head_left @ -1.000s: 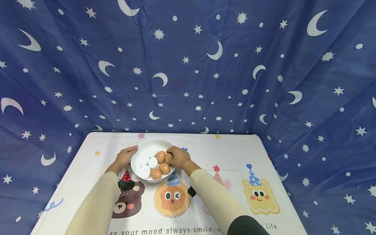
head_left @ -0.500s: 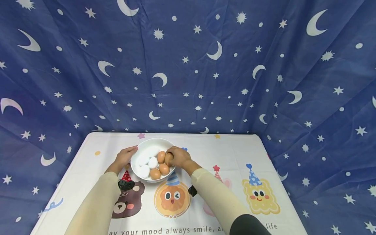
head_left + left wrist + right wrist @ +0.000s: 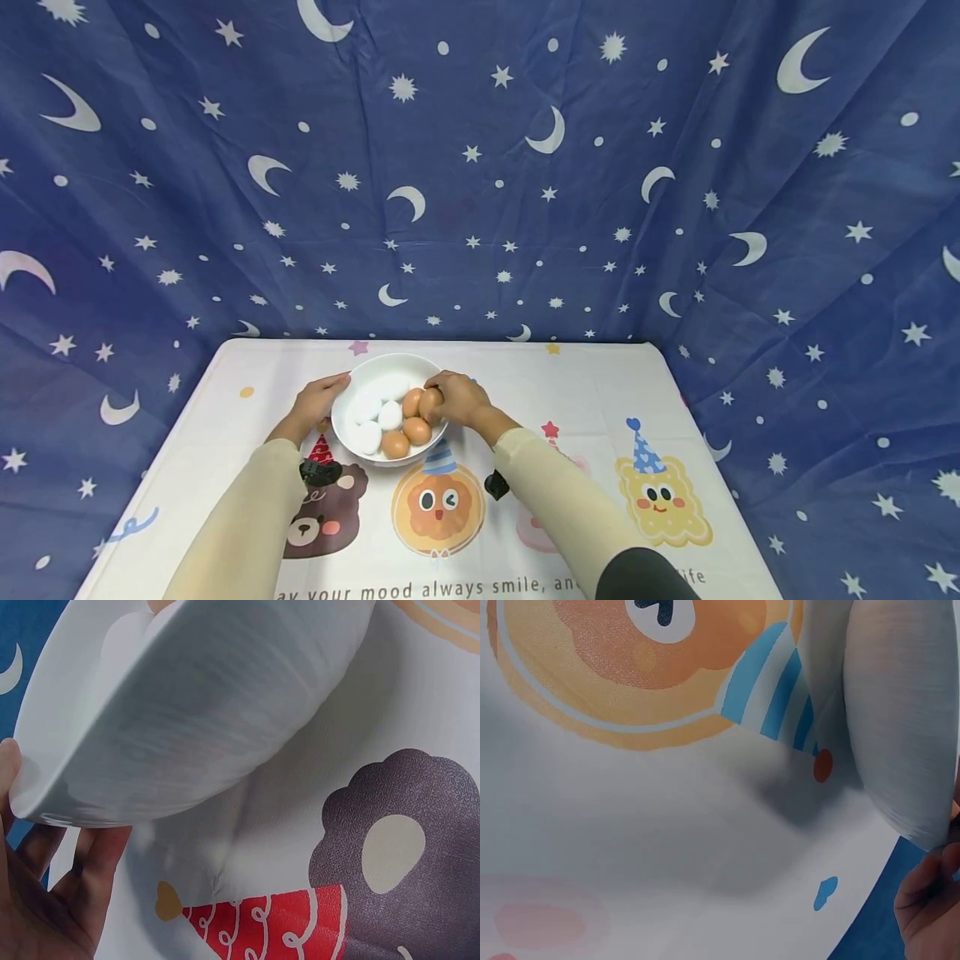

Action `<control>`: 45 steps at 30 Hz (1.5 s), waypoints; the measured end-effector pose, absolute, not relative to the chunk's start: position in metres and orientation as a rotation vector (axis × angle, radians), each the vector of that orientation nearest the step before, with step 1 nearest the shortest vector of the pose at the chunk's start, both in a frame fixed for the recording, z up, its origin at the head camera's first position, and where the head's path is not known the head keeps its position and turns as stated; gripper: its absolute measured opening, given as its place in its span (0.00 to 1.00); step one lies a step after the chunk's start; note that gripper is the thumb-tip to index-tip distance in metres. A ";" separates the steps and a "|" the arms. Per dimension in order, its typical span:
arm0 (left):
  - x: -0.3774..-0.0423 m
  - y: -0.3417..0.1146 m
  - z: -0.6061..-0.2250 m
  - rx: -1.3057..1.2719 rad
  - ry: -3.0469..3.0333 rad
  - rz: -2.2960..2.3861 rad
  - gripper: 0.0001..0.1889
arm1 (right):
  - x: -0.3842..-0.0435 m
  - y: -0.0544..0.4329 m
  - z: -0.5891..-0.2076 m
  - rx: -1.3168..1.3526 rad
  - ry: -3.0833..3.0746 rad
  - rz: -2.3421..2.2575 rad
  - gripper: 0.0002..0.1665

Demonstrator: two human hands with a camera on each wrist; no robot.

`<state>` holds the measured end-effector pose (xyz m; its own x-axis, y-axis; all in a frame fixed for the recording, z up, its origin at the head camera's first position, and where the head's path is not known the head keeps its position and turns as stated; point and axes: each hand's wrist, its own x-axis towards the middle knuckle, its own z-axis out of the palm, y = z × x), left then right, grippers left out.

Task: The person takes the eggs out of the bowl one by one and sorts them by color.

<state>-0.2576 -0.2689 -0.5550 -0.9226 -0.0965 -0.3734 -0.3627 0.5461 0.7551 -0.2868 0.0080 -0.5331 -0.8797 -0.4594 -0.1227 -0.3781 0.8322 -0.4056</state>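
Observation:
In the head view, a white bowl (image 3: 397,358) holds several white eggs (image 3: 390,415) and several brown eggs (image 3: 395,445). My left hand (image 3: 311,404) grips the bowl's left rim; the left wrist view shows the thumb at the rim and fingers (image 3: 103,855) under the bowl's outer wall (image 3: 210,712). At the opposite side, my right hand (image 3: 461,398) reaches over the rim and pinches a brown egg (image 3: 431,405). From the right wrist, the bowl's side (image 3: 904,712) hides that egg, and only part of the hand (image 3: 930,907) shows.
A white tablecloth (image 3: 585,383) with cartoon figures and lettering covers the table. Behind and beside it hangs a blue curtain (image 3: 480,208) with moons and stars. Printed figures include a bear (image 3: 326,525) and a yellow biscuit (image 3: 663,500).
My right forearm has swung slightly to the right, and the pinched brown egg shows a little more beside the fingers. The left hand keeps its hold on the bowl.

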 end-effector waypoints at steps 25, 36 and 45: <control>-0.259 -0.272 -0.558 -0.363 2.488 1.305 0.35 | -0.278 0.029 -0.519 -0.618 2.730 -0.935 0.34; -0.261 -0.270 -0.559 -0.371 2.486 1.298 0.35 | -0.275 0.041 -0.516 -0.644 2.688 -1.162 0.33; -0.260 -0.269 -0.559 -0.376 2.493 1.312 0.34 | -0.276 0.050 -0.519 -0.504 2.575 -1.415 0.34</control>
